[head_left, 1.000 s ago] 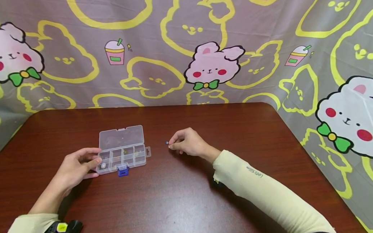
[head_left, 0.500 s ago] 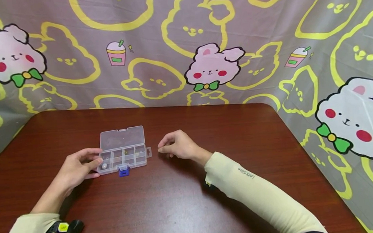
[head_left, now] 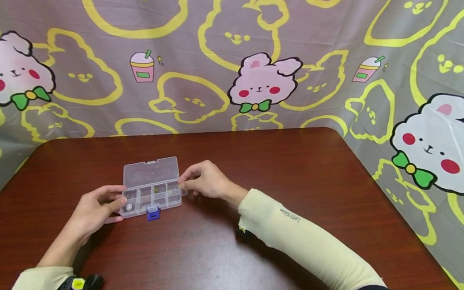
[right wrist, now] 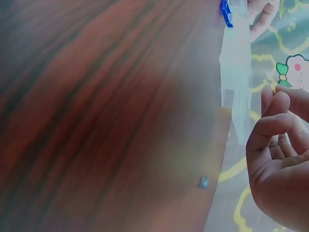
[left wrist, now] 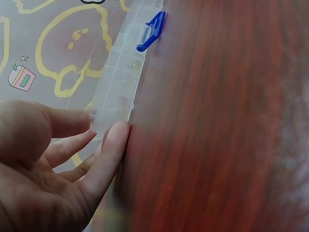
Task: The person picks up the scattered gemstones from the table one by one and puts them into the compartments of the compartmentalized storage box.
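Note:
A clear plastic compartment box [head_left: 146,210] lies on the table with its lid [head_left: 151,173] raised and a blue latch [head_left: 153,213] at the front. Small beads, one white [head_left: 129,207], sit in some compartments. My left hand [head_left: 93,210] grips the box's left end between thumb and fingers. At the opposite end, my right hand [head_left: 208,180] has its thumb and index fingertips together at the rim, pinching a tiny yellowish bead [right wrist: 274,89]. A bluish bead [right wrist: 204,182] lies on the table below the right hand; the head view hides it.
The dark wood table [head_left: 239,252] extends around the box on all sides. A patterned cloth [head_left: 192,40] hangs behind its far edge and along the right side. The box's hanging tab [right wrist: 239,128] sticks out on the right, near my right fingers.
My right hand has moved left from the middle of the table to the box's right end. The blue bead seen at its fingertips earlier is covered in the head view. My left hand stays put.

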Demonstrator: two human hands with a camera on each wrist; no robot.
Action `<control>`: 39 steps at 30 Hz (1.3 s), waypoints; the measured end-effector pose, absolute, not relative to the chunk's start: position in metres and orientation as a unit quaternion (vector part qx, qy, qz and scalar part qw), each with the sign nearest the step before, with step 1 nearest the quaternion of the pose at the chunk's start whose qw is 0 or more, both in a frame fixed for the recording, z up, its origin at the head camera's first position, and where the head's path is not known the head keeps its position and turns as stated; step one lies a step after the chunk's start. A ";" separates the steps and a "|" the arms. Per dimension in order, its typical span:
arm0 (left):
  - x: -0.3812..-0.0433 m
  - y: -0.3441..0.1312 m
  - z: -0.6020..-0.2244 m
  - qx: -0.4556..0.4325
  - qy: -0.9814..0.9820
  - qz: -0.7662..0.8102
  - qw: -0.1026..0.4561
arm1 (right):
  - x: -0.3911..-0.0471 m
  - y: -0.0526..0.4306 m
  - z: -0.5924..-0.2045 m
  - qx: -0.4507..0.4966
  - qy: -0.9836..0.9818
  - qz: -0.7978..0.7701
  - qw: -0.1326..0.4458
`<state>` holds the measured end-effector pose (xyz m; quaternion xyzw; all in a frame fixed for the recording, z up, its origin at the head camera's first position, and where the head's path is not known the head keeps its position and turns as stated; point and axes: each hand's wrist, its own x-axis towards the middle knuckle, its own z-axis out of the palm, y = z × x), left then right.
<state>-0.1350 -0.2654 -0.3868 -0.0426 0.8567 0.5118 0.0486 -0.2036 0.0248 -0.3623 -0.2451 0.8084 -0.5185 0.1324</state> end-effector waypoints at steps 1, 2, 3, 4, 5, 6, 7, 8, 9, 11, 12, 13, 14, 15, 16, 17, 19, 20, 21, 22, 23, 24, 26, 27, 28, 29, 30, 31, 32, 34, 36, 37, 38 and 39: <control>-0.135 -0.265 -0.387 -0.042 0.857 0.512 0.048 | -0.203 0.022 -0.361 -0.247 0.809 -0.518 0.131; -0.135 -0.265 -0.387 -0.041 0.857 0.512 0.047 | -0.203 0.020 -0.361 -0.250 0.809 -0.516 0.131; -0.135 -0.266 -0.387 -0.040 0.857 0.511 0.046 | -0.203 0.018 -0.361 -0.253 0.807 -0.516 0.131; -0.135 -0.265 -0.387 -0.039 0.856 0.513 0.046 | -0.203 0.015 -0.361 -0.256 0.806 -0.516 0.133; -0.135 -0.266 -0.387 -0.037 0.856 0.513 0.045 | -0.203 0.013 -0.361 -0.257 0.806 -0.516 0.133; -0.136 -0.266 -0.387 -0.037 0.857 0.512 0.045 | -0.202 0.011 -0.361 -0.258 0.806 -0.516 0.132; -0.135 -0.266 -0.387 -0.037 0.857 0.512 0.045 | -0.202 0.009 -0.362 -0.259 0.806 -0.516 0.131; -0.135 -0.266 -0.388 -0.036 0.856 0.514 0.045 | -0.202 0.007 -0.362 -0.260 0.807 -0.514 0.129; -0.135 -0.266 -0.388 -0.037 0.855 0.515 0.046 | -0.201 0.005 -0.363 -0.260 0.808 -0.512 0.129; -0.134 -0.266 -0.389 -0.037 0.854 0.517 0.048 | -0.200 0.001 -0.365 -0.260 0.812 -0.506 0.128; -0.133 -0.266 -0.389 -0.039 0.852 0.519 0.048 | -0.199 -0.001 -0.365 -0.261 0.814 -0.503 0.129; -0.133 -0.266 -0.389 -0.039 0.851 0.522 0.049 | -0.198 -0.003 -0.366 -0.262 0.815 -0.501 0.130; -0.133 -0.266 -0.390 -0.039 0.850 0.523 0.049 | -0.197 -0.004 -0.367 -0.262 0.817 -0.496 0.131; -0.132 -0.266 -0.390 -0.040 0.849 0.524 0.048 | -0.197 -0.006 -0.367 -0.261 0.820 -0.492 0.132; -0.132 -0.266 -0.390 -0.039 0.848 0.527 0.048 | -0.196 -0.007 -0.367 -0.261 0.823 -0.487 0.132; -0.132 -0.266 -0.391 -0.039 0.848 0.527 0.047 | -0.196 -0.009 -0.368 -0.261 0.825 -0.483 0.132; -0.132 -0.266 -0.391 -0.039 0.847 0.528 0.047 | -0.195 -0.011 -0.368 -0.262 0.831 -0.475 0.127; -0.133 -0.266 -0.390 -0.039 0.848 0.526 0.046 | -0.195 -0.012 -0.368 -0.262 0.833 -0.471 0.126; -0.133 -0.266 -0.390 -0.037 0.849 0.526 0.045 | -0.195 -0.013 -0.368 -0.262 0.834 -0.470 0.124; -0.133 -0.266 -0.390 -0.037 0.849 0.525 0.044 | -0.195 -0.014 -0.367 -0.262 0.834 -0.470 0.122; -0.133 -0.266 -0.390 -0.036 0.850 0.524 0.043 | -0.195 -0.015 -0.367 -0.263 0.835 -0.469 0.121; -0.133 -0.266 -0.389 -0.037 0.850 0.524 0.043 | -0.195 -0.016 -0.366 -0.263 0.835 -0.468 0.120; -0.133 -0.266 -0.389 -0.036 0.849 0.525 0.042 | -0.195 -0.018 -0.366 -0.262 0.837 -0.465 0.121; -0.133 -0.266 -0.389 -0.036 0.849 0.526 0.042 | -0.195 -0.019 -0.366 -0.262 0.838 -0.463 0.121; -0.133 -0.266 -0.389 -0.036 0.848 0.528 0.042 | -0.195 -0.019 -0.366 -0.262 0.840 -0.460 0.122; -0.133 -0.266 -0.389 -0.035 0.847 0.529 0.042 | -0.194 -0.020 -0.366 -0.264 0.839 -0.459 0.122; -0.133 -0.265 -0.389 -0.034 0.847 0.529 0.041 | -0.194 -0.021 -0.366 -0.266 0.840 -0.458 0.121; -0.133 -0.265 -0.389 -0.032 0.847 0.529 0.040 | -0.194 -0.021 -0.366 -0.267 0.840 -0.457 0.119; -0.134 -0.265 -0.389 -0.031 0.848 0.528 0.039 | -0.194 -0.022 -0.366 -0.270 0.840 -0.455 0.118; -0.134 -0.265 -0.388 -0.031 0.849 0.526 0.039 | -0.193 -0.023 -0.366 -0.274 0.842 -0.450 0.118; -0.133 -0.265 -0.388 -0.030 0.850 0.525 0.039 | -0.193 -0.025 -0.366 -0.276 0.844 -0.444 0.118; -0.133 -0.265 -0.388 -0.032 0.850 0.524 0.040 | -0.193 -0.025 -0.366 -0.275 0.846 -0.441 0.118; -0.133 -0.265 -0.388 -0.032 0.850 0.524 0.041 | -0.193 -0.026 -0.366 -0.274 0.848 -0.438 0.119; -0.133 -0.266 -0.388 -0.033 0.850 0.524 0.042 | -0.193 -0.026 -0.366 -0.274 0.849 -0.436 0.118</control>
